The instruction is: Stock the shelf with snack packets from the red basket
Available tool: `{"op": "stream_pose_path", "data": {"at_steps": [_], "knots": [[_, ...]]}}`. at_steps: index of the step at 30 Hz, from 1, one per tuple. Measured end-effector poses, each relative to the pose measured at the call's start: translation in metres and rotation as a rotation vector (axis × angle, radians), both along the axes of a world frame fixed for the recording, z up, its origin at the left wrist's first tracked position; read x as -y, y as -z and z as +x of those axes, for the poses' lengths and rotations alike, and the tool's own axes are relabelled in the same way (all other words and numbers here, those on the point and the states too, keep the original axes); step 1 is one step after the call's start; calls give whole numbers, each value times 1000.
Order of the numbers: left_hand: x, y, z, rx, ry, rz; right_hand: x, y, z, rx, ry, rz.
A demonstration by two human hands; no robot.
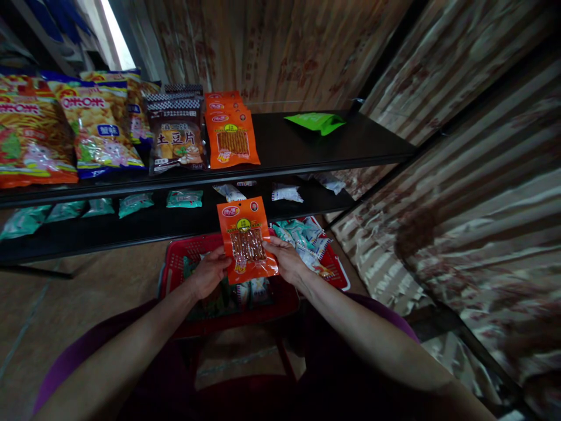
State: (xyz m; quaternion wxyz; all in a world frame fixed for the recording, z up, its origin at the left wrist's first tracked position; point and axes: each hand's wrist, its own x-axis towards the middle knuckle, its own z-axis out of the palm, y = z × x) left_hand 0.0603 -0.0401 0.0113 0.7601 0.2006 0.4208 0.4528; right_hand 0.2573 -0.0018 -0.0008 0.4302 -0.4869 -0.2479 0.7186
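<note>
I hold an orange snack packet (246, 238) upright between both hands, above a red basket (175, 260). My left hand (209, 271) grips its lower left edge. My right hand (287, 259) grips its right side. The packet has a clear window showing brown sticks. A stack of matching orange packets (231, 137) lies on the black upper shelf (307, 152). The basket holds several small teal and white packets (302, 237), partly hidden behind my hands.
Dark chip bags (176, 137) and big colourful snack bags (99, 126) fill the upper shelf's left. A green packet (316, 121) lies at its right. Teal packets (135, 202) and white sachets (286, 193) sit on the lower shelf. Corrugated metal walls stand behind and to the right.
</note>
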Motion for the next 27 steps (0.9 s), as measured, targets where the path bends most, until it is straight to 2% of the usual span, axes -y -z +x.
{"op": "stream_pose_path", "data": {"at_steps": [8, 11, 18, 22, 27], "knots": [[1, -7, 2, -32, -75, 27, 9, -16, -4, -50, -148, 77], [3, -6, 4, -22, -77, 48, 14, -14, -6, -17, -147, 125], [14, 1, 6, -17, 27, 74, 21, 1, -5, -41, -103, 120], [16, 7, 6, -118, 22, 86, 28, -3, -1, -48, -185, 128], [16, 22, 4, -291, 22, 160, 40, -10, 1, 1, -203, 251]]}}
